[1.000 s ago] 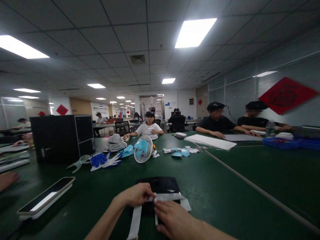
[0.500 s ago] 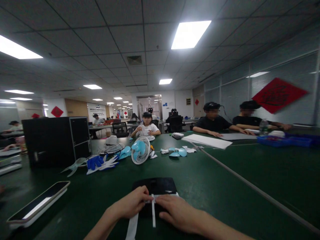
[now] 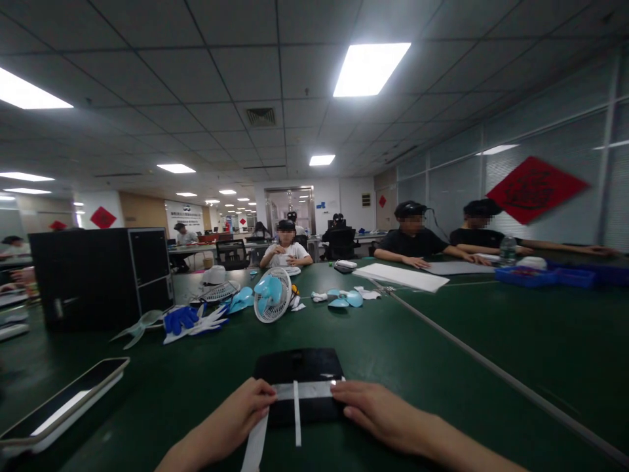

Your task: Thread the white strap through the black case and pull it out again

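Note:
A flat black rectangular object (image 3: pixel 278 362) lies on the green table in front of me; I cannot tell its kind. Across it runs a wide white strip (image 3: pixel 314 391), crossed by a narrow white strip (image 3: pixel 297 426) that hangs over the near side. My left hand (image 3: pixel 238 416) is closed in a pinch on the wide strip at the object's left edge, with a loose tail (image 3: pixel 255 444) trailing below it. At the right edge my right hand (image 3: pixel 381 410) lies with outstretched fingers, its tips pressing the strip's other end.
A phone on a white base (image 3: pixel 69 400) lies at left, before a black computer case (image 3: pixel 93 278). Gloves (image 3: pixel 194 322), a small fan (image 3: pixel 272 295) and blue fan blades (image 3: pixel 346 298) lie ahead. A metal strip (image 3: pixel 457 341) crosses the table at right. Co-workers sit opposite and at right.
My hands have moved apart from the middle of the black object to its two side edges, uncovering the white strip between them. The view has turned slightly right.

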The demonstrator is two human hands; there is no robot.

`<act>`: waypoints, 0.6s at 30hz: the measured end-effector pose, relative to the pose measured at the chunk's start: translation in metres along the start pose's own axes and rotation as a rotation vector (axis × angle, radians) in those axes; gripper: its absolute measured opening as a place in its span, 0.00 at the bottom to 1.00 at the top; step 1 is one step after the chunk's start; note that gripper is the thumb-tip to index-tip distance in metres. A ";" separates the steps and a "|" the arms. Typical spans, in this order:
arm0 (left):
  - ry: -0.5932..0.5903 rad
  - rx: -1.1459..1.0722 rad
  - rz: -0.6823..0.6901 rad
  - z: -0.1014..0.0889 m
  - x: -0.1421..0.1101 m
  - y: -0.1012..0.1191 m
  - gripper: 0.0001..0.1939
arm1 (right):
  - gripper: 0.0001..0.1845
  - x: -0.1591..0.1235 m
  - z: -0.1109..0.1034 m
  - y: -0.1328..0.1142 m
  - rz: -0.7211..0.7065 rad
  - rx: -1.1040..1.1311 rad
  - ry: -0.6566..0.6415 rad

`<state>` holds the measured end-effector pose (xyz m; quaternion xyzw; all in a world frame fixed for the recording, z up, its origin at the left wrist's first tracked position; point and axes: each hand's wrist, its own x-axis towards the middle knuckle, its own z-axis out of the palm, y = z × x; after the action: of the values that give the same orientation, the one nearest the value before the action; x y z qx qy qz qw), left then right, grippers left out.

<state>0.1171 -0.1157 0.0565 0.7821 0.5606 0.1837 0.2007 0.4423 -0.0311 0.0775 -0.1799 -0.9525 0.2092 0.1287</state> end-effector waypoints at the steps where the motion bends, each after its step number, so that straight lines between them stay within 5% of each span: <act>1: -0.001 -0.002 -0.004 0.001 -0.003 -0.002 0.18 | 0.23 -0.003 -0.001 0.001 0.001 0.000 0.002; 11: -0.095 -0.006 -0.095 0.007 -0.020 -0.022 0.25 | 0.22 -0.008 0.003 0.011 0.012 -0.034 0.037; 18: -0.026 -0.004 -0.057 0.008 -0.011 -0.016 0.25 | 0.21 -0.001 0.010 0.019 0.022 -0.096 0.085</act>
<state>0.1048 -0.1224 0.0405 0.7678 0.5795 0.1690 0.2148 0.4452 -0.0188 0.0602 -0.2049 -0.9531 0.1569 0.1582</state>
